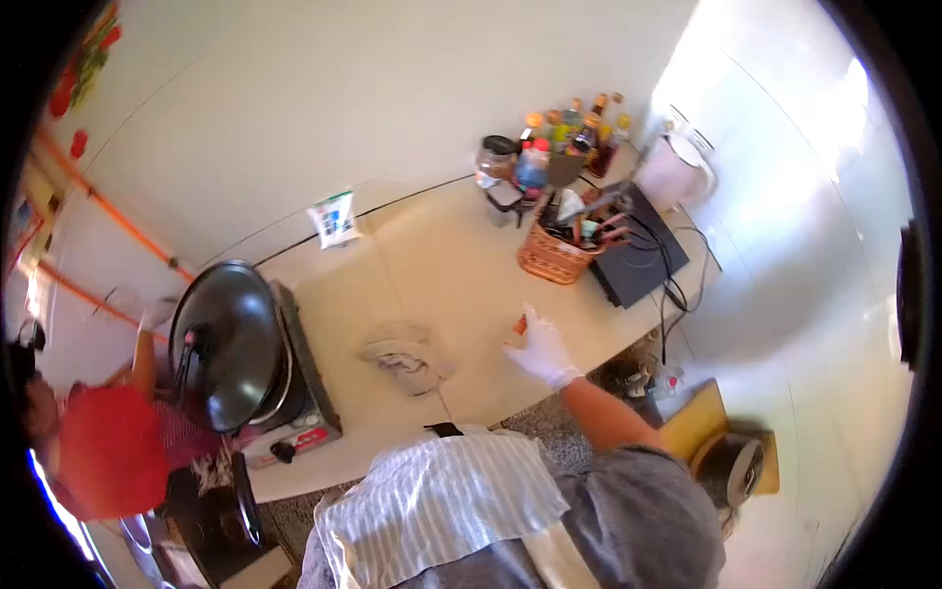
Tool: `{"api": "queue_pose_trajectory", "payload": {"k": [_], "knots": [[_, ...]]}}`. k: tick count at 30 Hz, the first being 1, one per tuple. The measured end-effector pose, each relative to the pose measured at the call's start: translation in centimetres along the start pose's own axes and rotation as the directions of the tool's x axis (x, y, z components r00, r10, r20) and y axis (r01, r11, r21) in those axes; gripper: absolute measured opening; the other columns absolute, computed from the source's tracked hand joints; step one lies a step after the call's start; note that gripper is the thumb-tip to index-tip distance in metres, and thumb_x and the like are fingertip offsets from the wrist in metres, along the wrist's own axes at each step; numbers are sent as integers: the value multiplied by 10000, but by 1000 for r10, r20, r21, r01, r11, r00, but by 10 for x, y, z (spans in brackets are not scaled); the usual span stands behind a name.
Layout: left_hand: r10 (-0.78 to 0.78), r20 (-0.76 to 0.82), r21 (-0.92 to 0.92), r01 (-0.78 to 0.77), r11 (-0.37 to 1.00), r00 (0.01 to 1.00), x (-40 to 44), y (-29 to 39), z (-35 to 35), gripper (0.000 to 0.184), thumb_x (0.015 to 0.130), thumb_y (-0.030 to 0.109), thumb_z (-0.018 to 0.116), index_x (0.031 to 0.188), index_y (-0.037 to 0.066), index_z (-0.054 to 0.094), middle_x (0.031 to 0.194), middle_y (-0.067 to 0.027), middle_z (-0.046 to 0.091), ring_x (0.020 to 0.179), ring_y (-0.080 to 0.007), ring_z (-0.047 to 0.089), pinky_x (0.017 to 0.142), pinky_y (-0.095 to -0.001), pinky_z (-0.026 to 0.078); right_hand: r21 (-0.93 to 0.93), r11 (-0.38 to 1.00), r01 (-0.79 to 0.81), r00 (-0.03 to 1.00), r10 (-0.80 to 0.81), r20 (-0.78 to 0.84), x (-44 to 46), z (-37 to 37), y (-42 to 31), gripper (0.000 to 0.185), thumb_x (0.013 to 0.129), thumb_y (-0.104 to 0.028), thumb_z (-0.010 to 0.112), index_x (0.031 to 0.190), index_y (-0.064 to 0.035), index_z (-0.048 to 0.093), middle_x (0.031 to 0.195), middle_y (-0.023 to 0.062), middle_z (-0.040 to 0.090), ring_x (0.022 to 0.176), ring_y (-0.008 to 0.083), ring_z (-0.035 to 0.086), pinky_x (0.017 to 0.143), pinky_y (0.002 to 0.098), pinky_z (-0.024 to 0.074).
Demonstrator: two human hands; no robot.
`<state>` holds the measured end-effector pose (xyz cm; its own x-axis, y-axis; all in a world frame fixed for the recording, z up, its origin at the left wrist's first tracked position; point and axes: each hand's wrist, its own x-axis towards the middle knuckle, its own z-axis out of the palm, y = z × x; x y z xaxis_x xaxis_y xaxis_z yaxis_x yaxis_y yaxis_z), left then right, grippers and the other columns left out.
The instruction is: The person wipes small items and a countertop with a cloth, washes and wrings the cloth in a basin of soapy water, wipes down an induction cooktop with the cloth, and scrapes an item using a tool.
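My right hand (542, 353), in a thin white glove, reaches over the cream countertop (471, 294). Its thumb and fingers are pinched around a small orange-brown thing (520, 324), too small to make out. To the left of the hand lies a crumpled grey-white cloth (407, 361), slightly blurred. Beyond the hand stands a wicker basket (557, 257) filled with utensils. My left hand is out of view.
A wok with a dark lid (231, 334) sits on a stove (319, 393) at the left. Bottles (589, 133), a jar (496, 157), a white packet (335, 219) and a black appliance (643, 255) with cables line the back. Another person in red (108, 452) is at far left.
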<state>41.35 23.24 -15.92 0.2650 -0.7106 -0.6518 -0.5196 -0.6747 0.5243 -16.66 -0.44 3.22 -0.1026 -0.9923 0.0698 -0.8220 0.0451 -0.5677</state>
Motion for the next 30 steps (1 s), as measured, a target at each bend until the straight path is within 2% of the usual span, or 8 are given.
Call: {"api": "queue_pose_trajectory", "payload": {"k": [7,13,16,18,19,22,25,30], "knots": [[82,68,187,-94,978,994,13,24,2,490,811,508,706,1035,72,738,1015,-173,726,982,-308,690,849,-369,531,-186,941,-282,957,263,-121,-23,-30,137,878,718,-300,786,1425,28,383,1133,205,610,1097,390,562,934,483,454],[186,97,451,-210,867,978,-2,12,17,512,815,541,679,1034,81,735,1016,-188,719,993,-341,682,849,-380,530,-301,924,-237,971,214,-107,-7,-41,152,846,721,-253,787,1420,32,406,1163,225,597,1107,405,563,941,469,468],[-113,-4,360,107,927,994,-35,36,22,522,813,577,634,1006,102,732,1005,-192,708,996,-357,671,839,-392,533,-228,933,-279,960,274,-55,-3,-56,128,831,728,-253,785,1411,40,414,1232,242,572,1121,417,558,954,484,460],[332,173,581,-368,726,927,-15,-14,40,458,819,539,620,935,112,739,943,-174,714,936,-352,688,797,-422,539,-277,948,-159,983,126,-133,-2,-43,139,786,729,-254,789,1379,21,443,1171,206,592,1088,412,563,928,488,464],[-27,27,239,19,971,999,-55,34,30,407,837,494,599,909,119,740,953,-148,722,940,-348,688,800,-434,543,-328,943,-50,977,-23,-213,2,-36,148,741,730,-255,793,1347,2,472,1110,170,612,1055,407,567,902,492,468],[-73,-15,232,74,970,997,-74,78,35,421,835,489,614,1017,124,719,1033,-155,709,984,-354,674,841,-423,535,-93,994,-62,998,59,-34,22,-41,127,731,722,-188,793,1342,35,478,1098,216,601,1067,405,559,942,470,454],[-112,31,244,101,965,993,-96,80,33,494,833,480,636,1178,131,688,1154,-166,691,1051,-363,653,902,-407,523,-126,991,32,991,-48,-121,34,-20,151,744,714,-137,791,1358,48,468,1103,237,590,1088,403,551,970,462,442],[-120,-65,70,124,990,991,-95,75,38,495,814,477,668,1108,81,713,1096,-164,710,1041,-326,670,896,-385,526,-207,975,-78,997,70,-44,38,-17,156,777,723,-130,788,1378,81,428,1232,265,541,1164,419,523,1009,461,429]]}}
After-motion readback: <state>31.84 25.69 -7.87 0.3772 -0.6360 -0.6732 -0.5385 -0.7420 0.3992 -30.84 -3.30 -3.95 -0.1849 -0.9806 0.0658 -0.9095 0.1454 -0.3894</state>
